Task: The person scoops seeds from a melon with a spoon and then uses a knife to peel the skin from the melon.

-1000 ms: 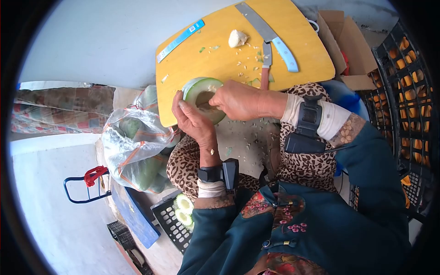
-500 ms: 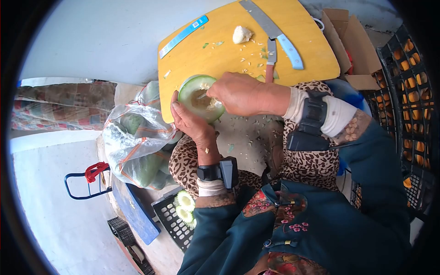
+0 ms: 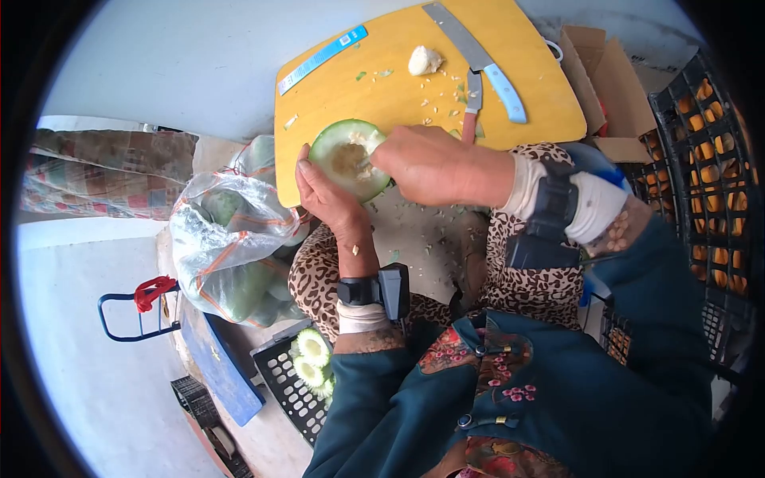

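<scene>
My left hand (image 3: pixel 331 195) is wrapped around the side of a cut winter melon piece (image 3: pixel 339 143), green-skinned with pale flesh and a hollow seedy middle. The melon is tilted at the near edge of the yellow board, its cut face toward me. My right hand (image 3: pixel 426 163) is a closed fist at the melon's right rim, by the white pulp and seeds. A small greyish bit shows below its fingers inside the hollow, but what it grips is mostly hidden.
On the yellow board (image 3: pixel 510 139) lie a blue-handled knife (image 3: pixel 478 60), a smaller red-handled knife (image 3: pixel 472 99), a blue strip (image 3: pixel 323 60), a pulp lump (image 3: pixel 424 60) and scattered seeds. Bagged melons (image 3: pixel 239 271) stand left; a crate (image 3: pixel 283 378) holds melon slices (image 3: pixel 311 350). Black crates (image 3: pixel 709 159) stand right.
The melon piece has shifted slightly up and turned to show more of its cut face. My right hand has moved slightly right along the rim. Both hands keep their grip.
</scene>
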The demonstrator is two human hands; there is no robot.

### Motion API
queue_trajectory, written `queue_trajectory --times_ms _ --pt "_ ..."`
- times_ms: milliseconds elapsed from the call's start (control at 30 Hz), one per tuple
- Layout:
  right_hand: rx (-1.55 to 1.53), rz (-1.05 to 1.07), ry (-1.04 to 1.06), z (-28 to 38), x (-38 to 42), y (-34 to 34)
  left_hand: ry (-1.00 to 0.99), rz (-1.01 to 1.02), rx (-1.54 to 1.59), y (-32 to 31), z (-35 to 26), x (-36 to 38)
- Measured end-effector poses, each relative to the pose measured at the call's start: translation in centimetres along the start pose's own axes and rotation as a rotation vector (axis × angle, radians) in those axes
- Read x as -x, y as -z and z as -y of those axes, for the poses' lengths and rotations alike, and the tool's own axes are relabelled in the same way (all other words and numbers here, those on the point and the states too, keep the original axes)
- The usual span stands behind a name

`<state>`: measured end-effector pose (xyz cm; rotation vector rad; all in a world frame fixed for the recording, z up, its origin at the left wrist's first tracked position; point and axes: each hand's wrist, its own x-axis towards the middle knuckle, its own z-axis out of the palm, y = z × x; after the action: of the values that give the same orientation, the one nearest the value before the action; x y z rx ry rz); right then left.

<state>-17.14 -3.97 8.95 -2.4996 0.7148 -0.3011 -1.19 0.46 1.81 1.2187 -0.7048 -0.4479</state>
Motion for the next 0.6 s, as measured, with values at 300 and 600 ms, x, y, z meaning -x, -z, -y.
queue_trajectory --times_ms 300,600 --pt "0.073 -0.231 -0.005 1.3 -1.7 -2.1 -0.096 -0.061 -0.088 0.1 2.1 -0.8" --pt "-0.034 -0.056 -0.049 2.1 -2.3 -2.9 -0.203 -0.047 -0.28 0.2 2.1 -1.0"
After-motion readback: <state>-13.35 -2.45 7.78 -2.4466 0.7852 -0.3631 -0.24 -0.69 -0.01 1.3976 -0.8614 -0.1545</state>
